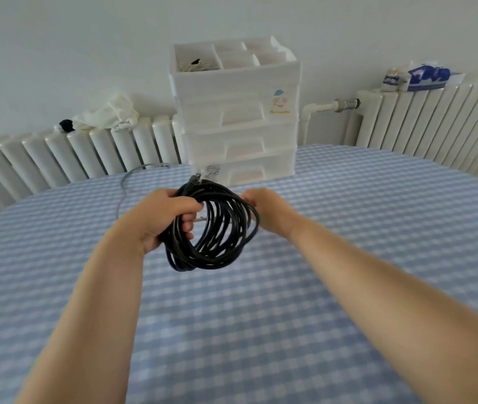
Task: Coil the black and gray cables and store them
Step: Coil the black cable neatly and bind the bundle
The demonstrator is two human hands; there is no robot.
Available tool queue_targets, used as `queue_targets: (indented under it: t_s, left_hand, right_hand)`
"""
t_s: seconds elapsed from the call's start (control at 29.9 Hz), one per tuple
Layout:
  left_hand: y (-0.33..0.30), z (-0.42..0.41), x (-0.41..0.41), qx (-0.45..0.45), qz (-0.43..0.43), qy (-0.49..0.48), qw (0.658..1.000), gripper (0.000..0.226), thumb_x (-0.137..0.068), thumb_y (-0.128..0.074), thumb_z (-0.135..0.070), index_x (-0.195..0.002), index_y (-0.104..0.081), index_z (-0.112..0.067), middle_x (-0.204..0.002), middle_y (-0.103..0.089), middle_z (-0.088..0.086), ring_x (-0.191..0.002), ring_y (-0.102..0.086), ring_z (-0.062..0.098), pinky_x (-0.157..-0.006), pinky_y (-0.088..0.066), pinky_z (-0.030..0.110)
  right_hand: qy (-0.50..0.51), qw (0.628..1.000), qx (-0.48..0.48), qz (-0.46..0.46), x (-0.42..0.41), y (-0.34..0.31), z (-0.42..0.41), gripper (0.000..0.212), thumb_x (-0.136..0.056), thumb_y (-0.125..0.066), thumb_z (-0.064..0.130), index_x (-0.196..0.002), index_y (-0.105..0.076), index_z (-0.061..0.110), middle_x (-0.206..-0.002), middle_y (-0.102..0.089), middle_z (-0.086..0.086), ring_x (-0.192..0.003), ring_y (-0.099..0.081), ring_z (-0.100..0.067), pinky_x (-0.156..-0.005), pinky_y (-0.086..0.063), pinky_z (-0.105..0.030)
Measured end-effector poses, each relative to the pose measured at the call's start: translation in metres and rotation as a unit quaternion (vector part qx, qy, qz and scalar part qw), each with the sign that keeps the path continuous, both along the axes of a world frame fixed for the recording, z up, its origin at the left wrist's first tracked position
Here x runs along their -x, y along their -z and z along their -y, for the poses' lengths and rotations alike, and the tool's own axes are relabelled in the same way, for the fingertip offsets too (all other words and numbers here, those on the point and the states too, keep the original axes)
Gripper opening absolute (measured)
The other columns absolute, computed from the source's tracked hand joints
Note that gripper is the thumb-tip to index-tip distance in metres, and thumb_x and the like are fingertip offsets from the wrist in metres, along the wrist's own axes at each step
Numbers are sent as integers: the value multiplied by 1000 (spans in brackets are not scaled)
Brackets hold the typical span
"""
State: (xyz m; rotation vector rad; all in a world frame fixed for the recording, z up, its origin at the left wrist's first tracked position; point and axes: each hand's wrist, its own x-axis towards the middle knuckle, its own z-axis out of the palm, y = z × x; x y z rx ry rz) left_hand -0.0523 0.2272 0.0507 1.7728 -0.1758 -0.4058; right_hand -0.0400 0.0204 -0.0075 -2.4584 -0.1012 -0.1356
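Observation:
The black cable [220,228] is wound into a round coil and held up above the table. My left hand [162,217] grips the coil's left side, fingers curled through its middle. My right hand [267,208] holds the coil's right edge from behind; its fingertips are hidden by the loops. A cable plug sticks up at the coil's top. The gray cable [124,185] lies loose on the tablecloth, running from the far table edge toward my left hand. A white drawer unit [237,118] stands at the back of the table, its drawers closed.
The table wears a blue and white checked cloth [261,316]. White radiators [86,153] run behind it on both sides. A white cloth [106,115] lies on the left radiator, and blue packets [424,77] on the right one. The drawer unit's open top tray holds small items.

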Motion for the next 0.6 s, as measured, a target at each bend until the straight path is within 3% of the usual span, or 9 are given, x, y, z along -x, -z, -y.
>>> queue_targets:
  t_s: [0.07, 0.2, 0.27, 0.37, 0.6]
  left_hand:
    - [-1, -11, -5, 12, -5, -22, 1000, 8, -90, -56, -4, -83, -55, -7, -48, -44, -2, -43, -45, 10, -45, -48, 25]
    - [0, -14, -7, 37, -20, -46, 998, 13, -90, -57, -4, -78, -54, -9, -50, -42, -2, -42, -44, 10, -45, -48, 24]
    - [1, -14, -8, 54, -30, -52, 997, 21, -90, -56, -4, -71, -51, -11, -50, -40, -2, -42, -44, 10, -45, -48, 24]
    - [2, -13, -9, 84, -52, -50, 994, 27, -91, -56, -7, -67, -46, -15, -50, -38, -3, -42, -42, 10, -46, -47, 23]
    - [7, -9, -11, 121, -80, -37, 989, 19, -91, -54, -8, -74, -48, -15, -51, -38, -4, -43, -41, 9, -46, -45, 23]
  right_hand:
    - [-10, 993, 115, -21, -13, 8, -9, 19, -91, -44, 6, -85, -61, 8, -81, -60, 0, -84, -62, -24, -76, -51, -36]
    - [-35, 980, 192, -24, -23, 5, -18, 21, -93, -47, 12, -105, -63, 8, -104, -68, -7, -96, -64, -26, -78, -49, -32]
    - [-40, 981, 191, -18, -23, 2, -21, 23, -93, -52, 20, -114, -60, 15, -111, -66, -2, -102, -61, -24, -80, -45, -31]
    - [-25, 983, 180, -29, -18, -2, -24, 27, -95, -50, 18, -122, -54, 17, -118, -62, -5, -109, -57, -27, -85, -42, -35]
    - [-35, 974, 216, -61, -14, -8, -27, 27, -97, -39, 8, -118, -56, 7, -123, -59, -11, -115, -54, -28, -86, -41, -34]
